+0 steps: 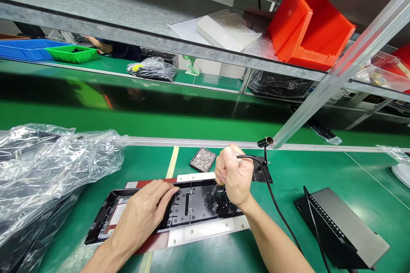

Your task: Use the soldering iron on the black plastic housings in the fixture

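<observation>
"What are the hands at, nearest us?"

"The left hand (pixel 145 209), lower left of centre, lies on the long black plastic housing (pixel 184 217), its fingers stretched out, thumb alongside, laid over it rather than closed round anything. The right hand (pixel 235 177), just right of centre, has its fingers curled tight round a slim corded hand tool (pixel 219 183), tip down towards the housing's right-hand part."

"And the housing itself?"

"Low centre of the frame, face up between two white strips (pixel 205 231) on a reddish-brown board (pixel 153 244). The black cord (pixel 276 205) runs off to the lower right."

"So how far along is it?"

"Under way, I'd judge, not finished. The inside is uncovered and the tool is at it. Dark parts sit near the tip, but the fist hides most of that end, so I can't tell which spots are done or how many remain."

"Anything farther back?"

"Beyond it, a square black-rimmed dish of speckled grey bits (pixel 203 160); right of that, a black tubular holder (pixel 265 141) with nothing in its mouth. Farthest, upper right, a bright red plastic bin (pixel 315 30) on the grey metal shelf (pixel 128 13)."
</observation>
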